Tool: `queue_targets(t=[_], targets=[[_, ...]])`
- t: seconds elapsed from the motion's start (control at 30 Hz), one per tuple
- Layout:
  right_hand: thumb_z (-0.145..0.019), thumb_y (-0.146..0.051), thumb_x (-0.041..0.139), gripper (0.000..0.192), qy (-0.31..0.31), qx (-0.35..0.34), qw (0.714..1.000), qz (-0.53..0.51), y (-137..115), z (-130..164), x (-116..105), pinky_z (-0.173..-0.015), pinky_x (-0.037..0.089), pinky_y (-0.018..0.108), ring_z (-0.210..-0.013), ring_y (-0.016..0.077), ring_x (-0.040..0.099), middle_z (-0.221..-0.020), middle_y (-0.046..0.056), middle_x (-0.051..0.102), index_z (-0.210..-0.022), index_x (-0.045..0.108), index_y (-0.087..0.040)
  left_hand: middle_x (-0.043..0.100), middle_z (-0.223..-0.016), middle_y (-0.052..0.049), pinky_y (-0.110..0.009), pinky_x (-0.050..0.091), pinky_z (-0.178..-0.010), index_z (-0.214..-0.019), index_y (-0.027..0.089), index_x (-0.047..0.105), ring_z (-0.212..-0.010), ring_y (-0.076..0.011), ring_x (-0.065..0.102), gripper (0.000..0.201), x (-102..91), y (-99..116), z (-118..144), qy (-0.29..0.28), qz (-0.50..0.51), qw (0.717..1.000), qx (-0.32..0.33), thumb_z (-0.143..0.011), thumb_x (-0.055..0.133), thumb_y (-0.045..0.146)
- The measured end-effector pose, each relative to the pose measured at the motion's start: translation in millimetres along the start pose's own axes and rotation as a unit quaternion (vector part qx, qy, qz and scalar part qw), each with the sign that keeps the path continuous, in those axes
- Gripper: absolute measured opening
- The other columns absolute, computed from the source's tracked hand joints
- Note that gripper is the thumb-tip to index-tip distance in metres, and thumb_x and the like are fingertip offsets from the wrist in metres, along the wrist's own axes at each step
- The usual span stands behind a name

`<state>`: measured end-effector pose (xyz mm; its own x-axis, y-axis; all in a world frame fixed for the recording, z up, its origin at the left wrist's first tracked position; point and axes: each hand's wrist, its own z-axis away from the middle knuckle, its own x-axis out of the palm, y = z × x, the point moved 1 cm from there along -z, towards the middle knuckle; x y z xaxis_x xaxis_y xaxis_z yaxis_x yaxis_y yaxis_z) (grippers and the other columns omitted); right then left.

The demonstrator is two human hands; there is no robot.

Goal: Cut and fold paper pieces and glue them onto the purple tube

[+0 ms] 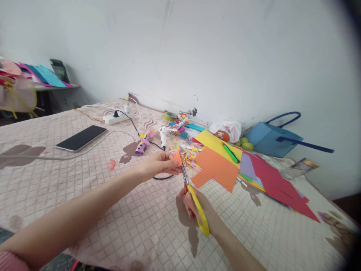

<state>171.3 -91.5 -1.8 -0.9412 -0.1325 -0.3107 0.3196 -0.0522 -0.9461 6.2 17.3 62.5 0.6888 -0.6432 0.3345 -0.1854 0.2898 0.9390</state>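
Observation:
My left hand (160,164) pinches a small piece of orange paper (177,159) between thumb and fingers, above the quilted cover. In my right hand (194,201) is a pair of scissors (199,210) with yellow handles, red on the inner side. Their blades point away from me and meet the right edge of the orange piece; whether they are cutting into it I cannot tell. Beyond the blades lie many small paper scraps (190,160). A larger orange sheet (217,167) with a cut-out corner rests to the right.
A glue gun (163,137) and a purple paper roll (143,144) stand beyond my left hand. A green cutter (231,152) lies on a yellow sheet (210,139). Farther off are a phone (81,138), a power strip (115,118), red paper (282,184) and a blue bag (272,139).

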Motion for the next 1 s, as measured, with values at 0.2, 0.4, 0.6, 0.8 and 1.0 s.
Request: queue_targets(t=[0.2, 0.4, 0.6, 0.8, 1.0], targets=[[-0.081, -0.062, 0.041, 0.045, 0.005, -0.007, 1.0, 0.001, -6.7, 3.7, -0.3, -0.037, 0.032, 0.019, -0.038, 0.0064, 0.036, -0.052, -0.007, 0.039, -0.086, 0.05, -0.018, 0.071, -0.078, -0.007, -0.026, 0.051, -0.075, -0.073, 0.011, 0.056, -0.074, -0.0128, 0.067, 0.02, -1.2, -1.3, -0.8, 0.002, -0.006, 1.0, 0.001, -0.07, 0.071, 0.024], [-0.082, -0.059, 0.042, 0.042, 0.002, 0.0, 1.0, 0.01, -13.0, 6.6, -1.2, -0.038, 0.033, 0.019, -0.04, 0.0067, 0.036, -0.052, -0.007, 0.039, -0.086, 0.05, -0.018, 0.07, -0.076, -0.006, -0.027, 0.051, -0.077, -0.072, 0.012, 0.054, -0.073, -0.013, 0.067, 0.021, -1.3, -2.4, -1.0, 0.006, -0.005, 1.0, 0.002, -0.069, 0.071, 0.025], [-0.081, -0.062, 0.041, 0.045, 0.002, -0.004, 1.0, 0.011, -14.3, 6.9, -0.8, -0.038, 0.033, 0.02, -0.039, 0.007, 0.037, -0.053, -0.007, 0.039, -0.088, 0.05, -0.018, 0.071, -0.077, -0.007, -0.027, 0.051, -0.075, -0.071, 0.012, 0.053, -0.073, -0.0128, 0.067, 0.022, -0.5, -2.3, -0.8, 0.005, -0.003, 1.0, 0.003, -0.07, 0.071, 0.025], [-0.081, -0.061, 0.042, 0.044, -0.002, 0.001, 1.0, 0.01, -20.0, 9.9, -2.0, -0.039, 0.033, 0.019, -0.042, 0.0067, 0.036, -0.056, -0.006, 0.039, -0.087, 0.05, -0.018, 0.07, -0.077, -0.007, -0.026, 0.051, -0.075, -0.071, 0.012, 0.053, -0.073, -0.0128, 0.067, 0.023, -1.2, -2.8, -1.4, 0.001, 0.003, 1.0, 0.004, -0.069, 0.072, 0.025], [-0.074, -0.07, 0.041, 0.053, 0.016, 0.016, 0.999, 0.024, -24.2, 9.1, -0.4, -0.036, 0.033, 0.02, -0.041, 0.0074, 0.035, -0.052, -0.006, 0.037, -0.08, 0.049, -0.018, 0.07, -0.076, -0.006, -0.027, 0.051, -0.077, -0.07, 0.012, 0.053, -0.073, -0.0127, 0.066, 0.024, -1.4, -3.7, -2.0, -0.001, 0.005, 1.0, 0.006, -0.068, 0.072, 0.026]])
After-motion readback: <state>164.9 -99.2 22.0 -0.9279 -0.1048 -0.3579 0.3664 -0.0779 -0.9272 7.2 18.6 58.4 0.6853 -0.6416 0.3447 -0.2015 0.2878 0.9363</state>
